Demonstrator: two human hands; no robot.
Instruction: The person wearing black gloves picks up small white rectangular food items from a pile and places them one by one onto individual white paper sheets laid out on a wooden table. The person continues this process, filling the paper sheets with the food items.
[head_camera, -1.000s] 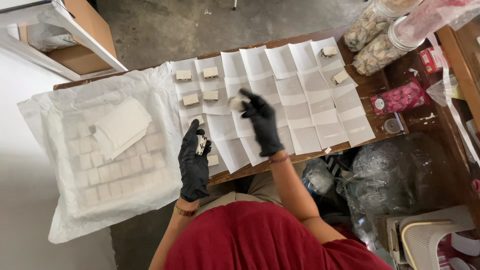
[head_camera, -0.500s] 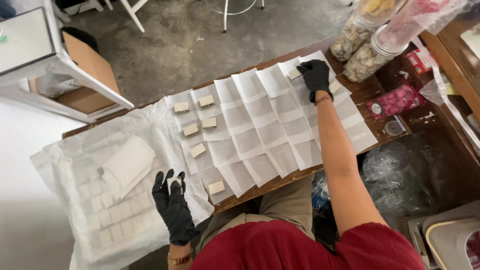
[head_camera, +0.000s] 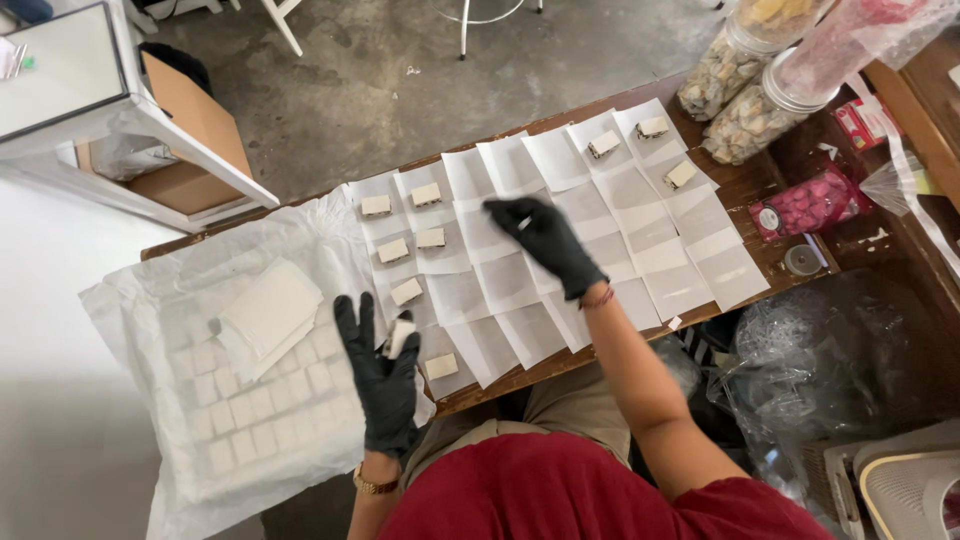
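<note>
Nearest, I log the left hand (head_camera: 380, 385) with fingers spread, a pale block (head_camera: 400, 336) pinched at the thumb, over the near-left paper squares (head_camera: 530, 335). Farther right, the right hand (head_camera: 545, 240) hovers, fingers loosely curled around a small white piece (head_camera: 524, 222). Blocks (head_camera: 428, 194) sit on far squares.

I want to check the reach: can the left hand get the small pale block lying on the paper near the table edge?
Probably yes. The left hand hovers just beside the pale block, with only flat paper squares between, though its grip already holds another small piece.
</note>
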